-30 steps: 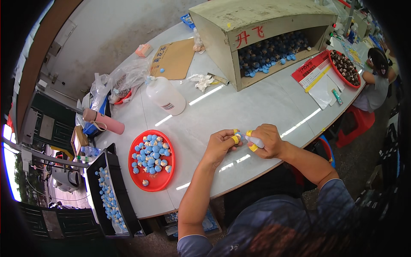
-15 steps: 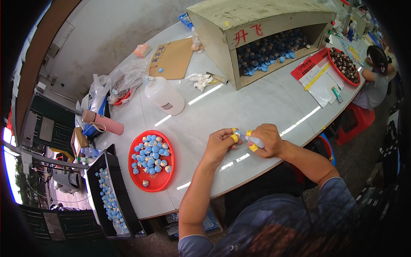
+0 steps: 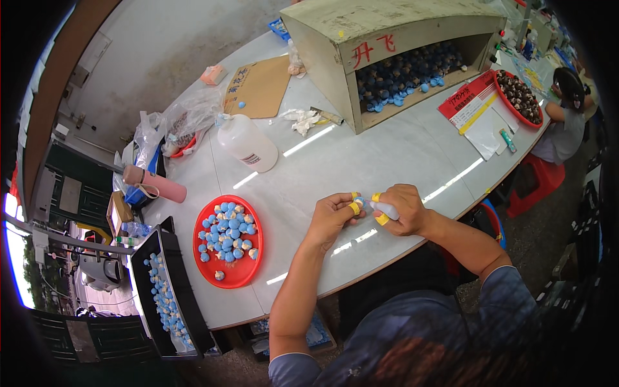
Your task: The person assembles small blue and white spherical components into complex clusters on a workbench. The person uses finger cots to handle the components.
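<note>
Both my hands meet over the near edge of the table, with yellow tape wrapped round several fingertips. My left hand (image 3: 327,220) pinches a small blue ball-shaped piece (image 3: 362,202), mostly covered by the fingers. In my right hand (image 3: 407,211) is a small whitish squeeze bottle (image 3: 389,210), its tip pointing left and held against or very close to the blue piece. Left of my hands, a round red tray (image 3: 240,276) carries many blue balls with cream-coloured parts (image 3: 227,235).
A black crate (image 3: 169,258) of blue balls stands at the left edge. Behind are a white plastic bottle (image 3: 248,143), a pink flask (image 3: 161,186), cardboard (image 3: 267,90) and a box (image 3: 335,71) full of blue pieces. Far right, a person (image 3: 562,135) sits near another red tray (image 3: 536,122).
My right hand and the squeeze bottle have shifted very slightly at the blue piece. My left hand stays nearly still, and the things on the table have not moved.
</note>
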`<state>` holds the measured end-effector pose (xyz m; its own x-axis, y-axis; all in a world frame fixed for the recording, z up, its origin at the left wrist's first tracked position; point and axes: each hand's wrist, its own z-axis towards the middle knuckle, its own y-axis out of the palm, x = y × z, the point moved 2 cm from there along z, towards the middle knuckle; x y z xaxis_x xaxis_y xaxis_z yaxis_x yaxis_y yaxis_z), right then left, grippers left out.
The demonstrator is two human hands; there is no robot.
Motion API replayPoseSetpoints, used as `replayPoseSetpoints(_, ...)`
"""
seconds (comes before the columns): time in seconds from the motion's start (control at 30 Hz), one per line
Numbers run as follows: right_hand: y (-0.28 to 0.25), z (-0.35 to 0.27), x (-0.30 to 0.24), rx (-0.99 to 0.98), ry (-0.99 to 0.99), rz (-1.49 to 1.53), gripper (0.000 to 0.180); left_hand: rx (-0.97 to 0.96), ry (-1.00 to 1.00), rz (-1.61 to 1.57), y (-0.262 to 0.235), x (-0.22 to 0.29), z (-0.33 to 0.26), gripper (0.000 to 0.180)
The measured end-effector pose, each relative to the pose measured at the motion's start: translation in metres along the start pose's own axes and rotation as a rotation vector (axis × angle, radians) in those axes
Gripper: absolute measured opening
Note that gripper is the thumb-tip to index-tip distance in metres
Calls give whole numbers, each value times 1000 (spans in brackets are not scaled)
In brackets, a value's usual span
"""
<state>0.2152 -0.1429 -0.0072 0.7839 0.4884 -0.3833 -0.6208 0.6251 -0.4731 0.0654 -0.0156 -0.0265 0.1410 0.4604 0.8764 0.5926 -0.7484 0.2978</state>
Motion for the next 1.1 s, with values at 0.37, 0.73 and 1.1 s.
replayPoseSetpoints(0.37, -4, -2, 0, 67, -20, 40, 25, 11, -1, 5, -5, -1, 1, 30)
replayPoseSetpoints(0.73, -74, -38, 15, 130, 693, 228, 32, 51, -45, -114, -3, 8, -1, 27)
replayPoseSetpoints(1.1, -226, -149, 94, 612, 943, -592, 34, 70, 5, -140, -9, 6, -3, 24)
